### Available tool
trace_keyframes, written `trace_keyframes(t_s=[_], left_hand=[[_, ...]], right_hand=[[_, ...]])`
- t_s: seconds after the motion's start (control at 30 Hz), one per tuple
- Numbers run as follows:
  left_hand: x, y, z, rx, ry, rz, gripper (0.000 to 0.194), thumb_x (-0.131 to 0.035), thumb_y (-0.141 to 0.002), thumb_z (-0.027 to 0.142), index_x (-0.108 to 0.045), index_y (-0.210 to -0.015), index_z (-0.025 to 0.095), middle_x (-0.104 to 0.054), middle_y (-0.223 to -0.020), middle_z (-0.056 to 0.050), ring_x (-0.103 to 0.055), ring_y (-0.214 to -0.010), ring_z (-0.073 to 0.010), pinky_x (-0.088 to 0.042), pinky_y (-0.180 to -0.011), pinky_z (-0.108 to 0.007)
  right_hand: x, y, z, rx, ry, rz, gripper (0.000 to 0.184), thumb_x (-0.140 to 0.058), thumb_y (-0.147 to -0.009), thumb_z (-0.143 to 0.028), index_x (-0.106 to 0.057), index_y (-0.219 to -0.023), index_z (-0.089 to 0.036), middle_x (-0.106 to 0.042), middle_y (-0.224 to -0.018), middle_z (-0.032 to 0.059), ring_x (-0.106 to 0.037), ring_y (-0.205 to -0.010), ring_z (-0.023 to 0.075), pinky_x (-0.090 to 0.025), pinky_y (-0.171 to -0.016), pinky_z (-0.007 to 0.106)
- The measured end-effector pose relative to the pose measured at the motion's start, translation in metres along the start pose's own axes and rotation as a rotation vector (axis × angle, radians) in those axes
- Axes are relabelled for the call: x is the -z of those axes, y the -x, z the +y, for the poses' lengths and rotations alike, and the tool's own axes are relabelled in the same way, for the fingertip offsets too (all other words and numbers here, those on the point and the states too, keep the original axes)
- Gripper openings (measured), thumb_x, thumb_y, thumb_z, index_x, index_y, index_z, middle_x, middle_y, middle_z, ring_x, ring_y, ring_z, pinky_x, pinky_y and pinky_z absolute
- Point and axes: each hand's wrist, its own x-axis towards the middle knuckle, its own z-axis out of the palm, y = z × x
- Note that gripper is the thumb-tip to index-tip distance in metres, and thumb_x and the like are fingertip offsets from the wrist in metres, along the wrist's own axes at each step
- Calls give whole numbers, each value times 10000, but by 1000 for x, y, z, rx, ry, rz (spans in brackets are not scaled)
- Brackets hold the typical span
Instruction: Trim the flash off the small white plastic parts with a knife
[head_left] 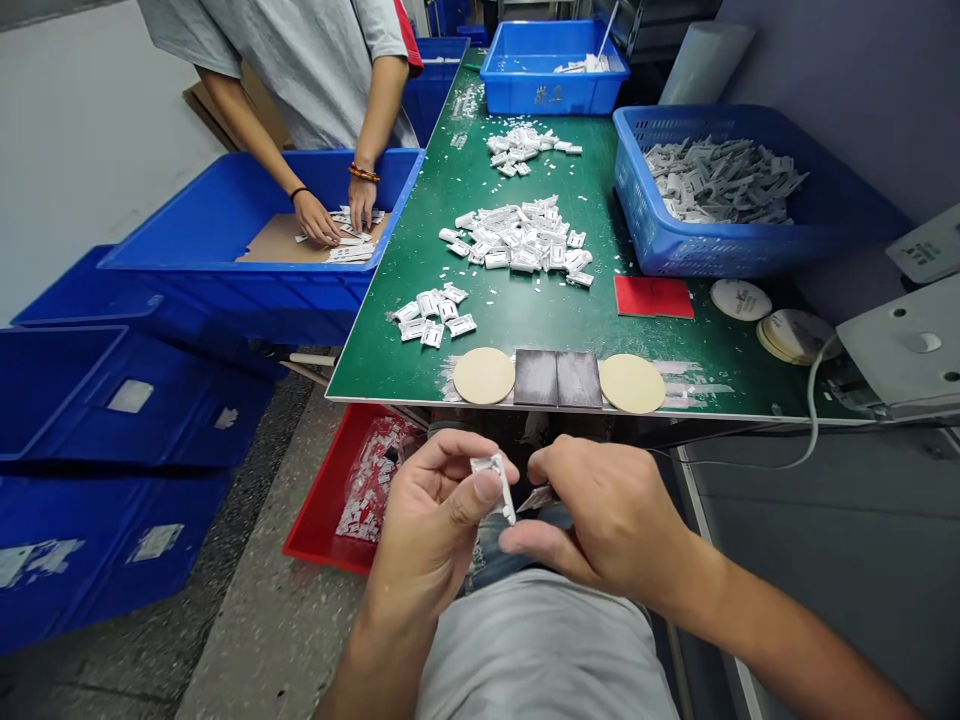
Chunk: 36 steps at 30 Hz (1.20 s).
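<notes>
Grip: left hand [427, 525] closed, thumb and fingertips pinching a small white piece [487, 475]; right hand [607, 520] nearly closed, thumb and forefinger on a silvery sliver [537, 498], how firmly hidden by the fingers.
Workbench: green-topped workbench [375, 360] directly beyond both hands, with its near edge just past the fingertips.
Left of workbench: large blue crate [225, 300] holding a cardboard sheet [274, 240], with a co-worker's hands [337, 212] sorting white pieces there.
Right of workbench: blue mesh basket [637, 200] filled with grey pieces [720, 180].
Far end of workbench: smaller blue crate [525, 90].
Below workbench edge: red tray [315, 510] holding white strips [371, 480].
On workbench: three heaps of white pieces [517, 245], a red square pad [652, 297], two tan discs [484, 375], and two dark rectangular pads [535, 377].
Between hands: white piece held by the left hand, its narrow long strip tilted downward toward the lap; silvery sliver just to its right, with the right hand nearer to it.
</notes>
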Motion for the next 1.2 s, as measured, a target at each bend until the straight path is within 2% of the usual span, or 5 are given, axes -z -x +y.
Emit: trace_keyframes(t_s=[0.1, 0.27, 0.97, 1.2], left_hand=[[1, 0, 2, 16, -47, 20, 165, -835, -645, 192, -726, -769, 182, -710, -686, -24, -647, -613, -99, -489, -571, -147], [3, 0, 4, 22, -114, 65, 177, -847, -609, 179, -727, -739, 170, -709, -655, -30, -637, -565, -107, -493, -529, -163], [3, -1, 3, -10, -176, 121, 200, -855, -583, 208, -707, -708, 161, -694, -653, -26, -638, -601, -133, -507, -559, -208], [2, -1, 2, -9, -156, 115, 181, -846, -602, 190, -712, -722, 167, -696, -659, -23, -636, -600, -116, -504, -567, -187]], right_hand=[[0, -4, 4, 93, 203, 49, 560, -388, -903, -654, -534, -645, -179, -469, -551, -10, -404, -490, 129, -236, -500, 292], [0, -5, 2, 116, 344, 63, 556, -359, -918, -646, -503, -616, -201, -433, -535, -8, -340, -494, 143, -186, -512, 313], [-6, 2, 3, 109, 375, 35, 563, -282, -937, -639, -459, -616, -213, -418, -539, -6, -295, -508, 153, -143, -524, 324], [-7, 3, 2, 111, 378, 76, 571, -279, -945, -621, -449, -585, -211, -391, -521, -13, -276, -504, 149, -149, -523, 324]])
